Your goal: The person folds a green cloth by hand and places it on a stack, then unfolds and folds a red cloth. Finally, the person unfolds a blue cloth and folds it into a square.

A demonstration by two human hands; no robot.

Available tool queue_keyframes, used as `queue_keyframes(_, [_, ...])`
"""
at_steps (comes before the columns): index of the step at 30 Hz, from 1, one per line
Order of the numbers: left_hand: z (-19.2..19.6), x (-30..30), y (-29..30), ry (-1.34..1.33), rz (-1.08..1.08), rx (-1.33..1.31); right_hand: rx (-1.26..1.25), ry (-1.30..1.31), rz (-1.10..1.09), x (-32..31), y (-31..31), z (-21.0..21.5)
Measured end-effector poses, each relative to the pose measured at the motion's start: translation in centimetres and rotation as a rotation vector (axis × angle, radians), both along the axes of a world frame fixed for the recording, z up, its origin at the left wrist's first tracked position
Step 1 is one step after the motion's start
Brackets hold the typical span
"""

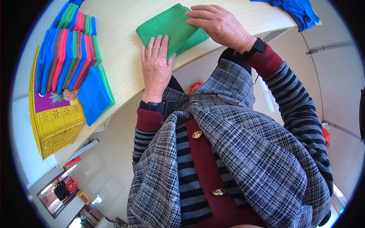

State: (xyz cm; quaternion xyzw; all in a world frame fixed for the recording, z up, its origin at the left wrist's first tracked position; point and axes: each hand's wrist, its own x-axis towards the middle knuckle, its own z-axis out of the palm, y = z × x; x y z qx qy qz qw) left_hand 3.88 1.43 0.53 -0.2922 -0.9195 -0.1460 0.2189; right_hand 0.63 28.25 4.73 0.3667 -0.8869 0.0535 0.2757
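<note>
A green towel (163,28), partly folded, lies near the front edge of the table, its upper layer offset from the layer beneath. My left hand (156,70) rests flat on its front left part, fingers stretched out. At the towel's right side, my right hand (222,28) has its fingers over the edge of the upper layer; its thumb is hidden behind them, and the cloth edge there is slightly blurred. Folded towels (64,60) in blue, brown, red and green stand in packed rows to the left. A folded blue towel (93,93) leans beside them, with a green one behind it.
The towel rows sit in a yellow plastic basket (59,131) at the table's left edge. Blue cloth or plastic (298,13) hangs over the far right corner of the pale table (121,49). White cabinets (334,64) stand to the right.
</note>
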Motion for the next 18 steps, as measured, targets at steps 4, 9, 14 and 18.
queue_keyframes(4, [0.2,0.3,0.2,0.017,0.027,-0.045,0.050,0.028,-0.006,0.3,0.7,-1.6])
queue_keyframes(9, [0.1,0.3,0.1,0.006,0.038,-0.065,0.043,-0.099,-0.118,1.6,1.1,-3.9])
queue_keyframes(14, [0.1,0.1,0.0,0.011,0.045,-0.093,0.067,-0.112,-0.166,2.0,1.2,-2.1])
queue_keyframes(18, [0.4,0.3,0.5,-0.015,0.070,-0.115,-0.275,-0.293,-0.036,2.7,-3.4,-0.4])
